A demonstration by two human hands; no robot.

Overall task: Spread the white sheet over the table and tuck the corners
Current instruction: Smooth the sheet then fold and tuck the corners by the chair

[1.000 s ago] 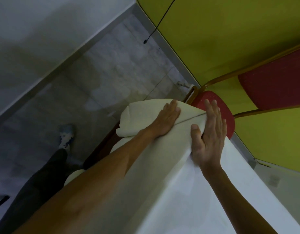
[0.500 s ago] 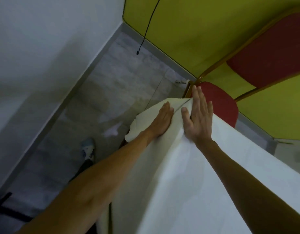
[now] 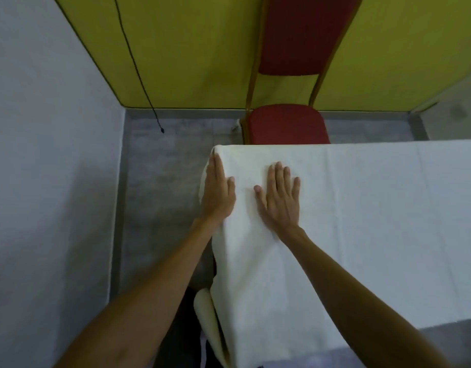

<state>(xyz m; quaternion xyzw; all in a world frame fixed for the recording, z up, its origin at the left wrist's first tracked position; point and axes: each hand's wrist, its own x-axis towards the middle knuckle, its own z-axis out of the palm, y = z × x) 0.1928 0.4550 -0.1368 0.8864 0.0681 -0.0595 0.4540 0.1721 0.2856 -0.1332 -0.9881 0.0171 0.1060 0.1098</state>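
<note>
Cloth with a matt, finely woven look, the white sheet covers the table, whose own surface is hidden under it. The sheet lies mostly smooth on top, with a few thin straight creases. At the far edge it makes a straight line, and at the far left corner it turns down in a soft rounded fold. On the left side it hangs down, and a thicker rolled part of the cloth shows lower near the person. The left hand lies flat along this left edge, fingers straight and together and reaching toward the corner, and presses the sheet where it bends over. The right hand lies palm down on top, just beside the left one, fingers straight and a little spread. Neither hand grasps the cloth; the sheet is under both palms. Behind the table stands a chair with a red padded seat and back in a thin wooden-coloured frame, against a yellow wall. A black cable hangs down this wall toward the grey floor.
</note>
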